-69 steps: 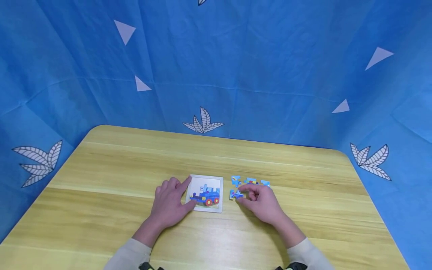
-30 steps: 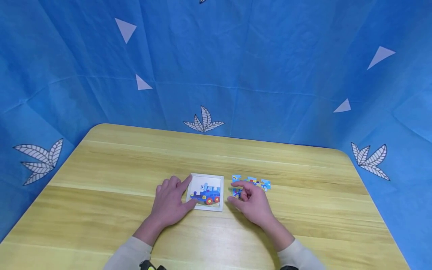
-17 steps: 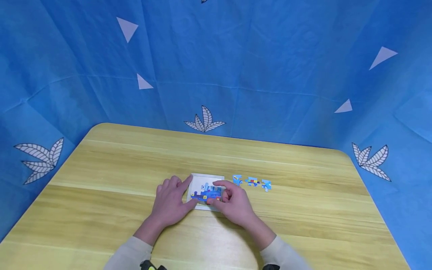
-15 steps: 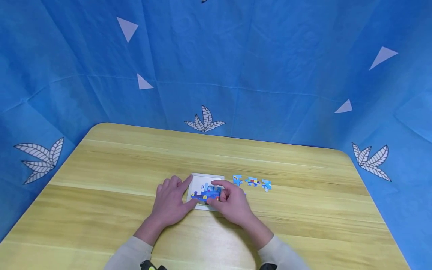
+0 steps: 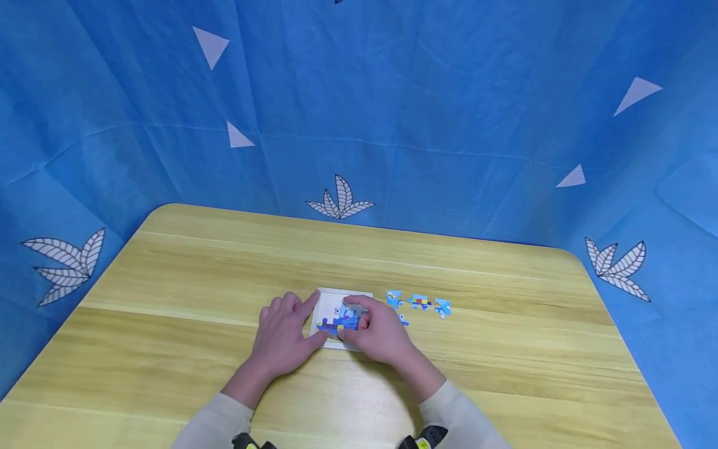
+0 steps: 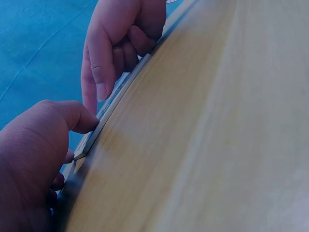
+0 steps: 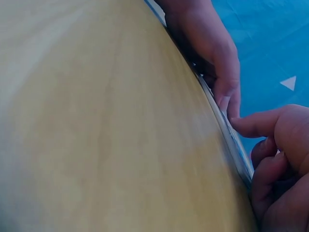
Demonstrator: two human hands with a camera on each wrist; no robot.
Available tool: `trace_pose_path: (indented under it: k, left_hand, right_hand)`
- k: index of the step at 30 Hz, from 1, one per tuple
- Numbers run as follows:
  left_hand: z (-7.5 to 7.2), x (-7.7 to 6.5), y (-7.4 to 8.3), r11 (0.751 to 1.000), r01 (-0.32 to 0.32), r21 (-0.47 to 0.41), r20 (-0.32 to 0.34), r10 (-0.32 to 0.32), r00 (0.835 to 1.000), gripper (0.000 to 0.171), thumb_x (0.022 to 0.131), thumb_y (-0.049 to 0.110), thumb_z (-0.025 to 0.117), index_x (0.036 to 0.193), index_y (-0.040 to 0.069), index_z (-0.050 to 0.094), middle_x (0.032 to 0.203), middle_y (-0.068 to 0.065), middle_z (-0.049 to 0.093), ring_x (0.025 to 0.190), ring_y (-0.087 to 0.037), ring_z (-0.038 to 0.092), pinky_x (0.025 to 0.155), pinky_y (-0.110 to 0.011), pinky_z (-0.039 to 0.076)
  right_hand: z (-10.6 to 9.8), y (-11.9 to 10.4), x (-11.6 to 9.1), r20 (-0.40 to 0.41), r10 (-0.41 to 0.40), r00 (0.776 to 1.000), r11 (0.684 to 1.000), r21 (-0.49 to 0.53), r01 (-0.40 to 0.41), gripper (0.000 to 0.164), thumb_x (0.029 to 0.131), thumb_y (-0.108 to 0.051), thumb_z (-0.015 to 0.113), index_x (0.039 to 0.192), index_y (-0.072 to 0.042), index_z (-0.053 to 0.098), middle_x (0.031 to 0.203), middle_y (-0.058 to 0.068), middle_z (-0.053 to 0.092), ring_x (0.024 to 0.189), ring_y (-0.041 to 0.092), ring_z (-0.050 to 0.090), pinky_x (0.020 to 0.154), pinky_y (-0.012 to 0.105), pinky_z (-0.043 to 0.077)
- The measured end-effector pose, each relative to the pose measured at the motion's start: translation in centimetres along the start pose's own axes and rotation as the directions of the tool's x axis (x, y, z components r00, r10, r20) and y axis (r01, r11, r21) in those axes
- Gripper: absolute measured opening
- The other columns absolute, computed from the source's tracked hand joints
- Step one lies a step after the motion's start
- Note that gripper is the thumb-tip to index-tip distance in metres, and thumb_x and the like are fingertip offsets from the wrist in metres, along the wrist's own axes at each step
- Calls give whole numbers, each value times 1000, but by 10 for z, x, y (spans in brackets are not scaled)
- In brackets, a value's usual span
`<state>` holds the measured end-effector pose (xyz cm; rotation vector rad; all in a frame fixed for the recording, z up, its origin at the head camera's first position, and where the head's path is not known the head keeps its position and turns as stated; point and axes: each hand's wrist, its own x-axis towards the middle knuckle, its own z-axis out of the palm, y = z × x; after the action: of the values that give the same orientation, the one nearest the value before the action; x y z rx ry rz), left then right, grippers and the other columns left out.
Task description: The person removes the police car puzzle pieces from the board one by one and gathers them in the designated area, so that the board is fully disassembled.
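A white square puzzle frame (image 5: 344,291) lies on the table with joined jigsaw pieces (image 5: 349,319) showing a blue train; white backing shows at upper left. My left hand (image 5: 283,340) rests along its left side, index finger at the far corner, thumb on the near edge. My right hand (image 5: 381,330) is over the right part of the picture, index finger and thumb apart, tips at the train pieces. No piece shows between them. In the right wrist view the right thumb lies beside the thin frame edge (image 7: 224,130); the pieces under this hand are hidden.
Several loose jigsaw pieces lie right of the frame: one at left (image 5: 394,299), one with red and yellow (image 5: 419,302), one at right (image 5: 443,307), and one partly behind the right hand (image 5: 403,320). A blue curtain (image 5: 449,125) hangs behind the wooden table (image 5: 505,349).
My right hand has moved left from the loose pieces onto the train picture, then slightly farther left across it. The left hand stays on the frame. The loose pieces lie about where they were.
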<state>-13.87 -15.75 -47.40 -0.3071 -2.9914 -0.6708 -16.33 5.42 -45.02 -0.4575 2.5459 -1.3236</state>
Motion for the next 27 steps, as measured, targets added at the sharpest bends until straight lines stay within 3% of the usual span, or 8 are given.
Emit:
trace_pose_path:
  k: [11,27]
  left_hand:
    - [0,1,0,1000,29,-11,20,-29,999,75,87,52,65,150,16,48,95,0,36,86,-21,32,72,-38,23]
    - [1,1,0,1000,19,-13,6,-19,1000,74,87,52,66,150,16,49,95,0,36,86,-22,33,72,-38,23]
  right_hand:
    - [-1,0,4,37,30,999,998,-55,-28,55,79,-16,82,132,-12,64,58,-4,50,50,8,45,49,27,36]
    - [0,0,5,48,72,996,997,40,-74,52,77,-6,81,126,-12,66,58,-4,47,51,10,44,49,26,34]
